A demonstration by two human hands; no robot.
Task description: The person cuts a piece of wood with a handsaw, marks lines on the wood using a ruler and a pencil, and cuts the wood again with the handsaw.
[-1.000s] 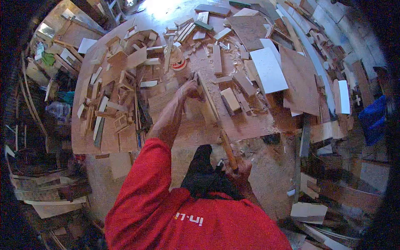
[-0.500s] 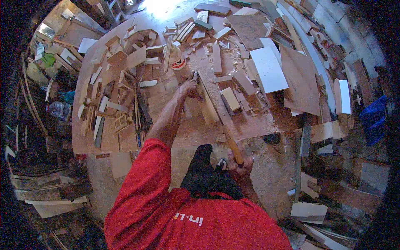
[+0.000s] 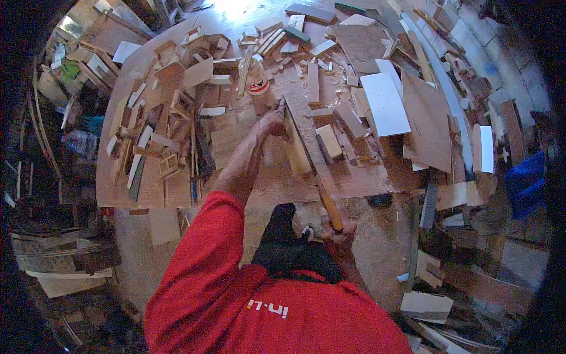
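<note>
My left hand [image 3: 272, 123] grips a long pale wooden board [image 3: 298, 152] on the bench near its middle, among wood shavings. My right hand [image 3: 339, 232], lower right, is closed round an orange-brown wooden bar or handle [image 3: 329, 202], which slants up from beyond the bench's front edge to the board's near end; I cannot make out what is at its upper end. A plastic tub [image 3: 257, 79] stands just beyond my left hand, and a yellowish wood block [image 3: 329, 140] lies right of the board.
The workbench [image 3: 236, 192] carries several wood offcuts, small wooden frames [image 3: 169, 166], a white panel [image 3: 384, 105] and a brown sheet [image 3: 430, 141]. A blue object [image 3: 525, 186] hangs at the right. More timber [image 3: 471, 274] lies around the bench; my legs are below its front edge.
My right hand and the bar have moved forward, up in the picture, toward the board. My left hand stays on the board. The whole view has shifted slightly.
</note>
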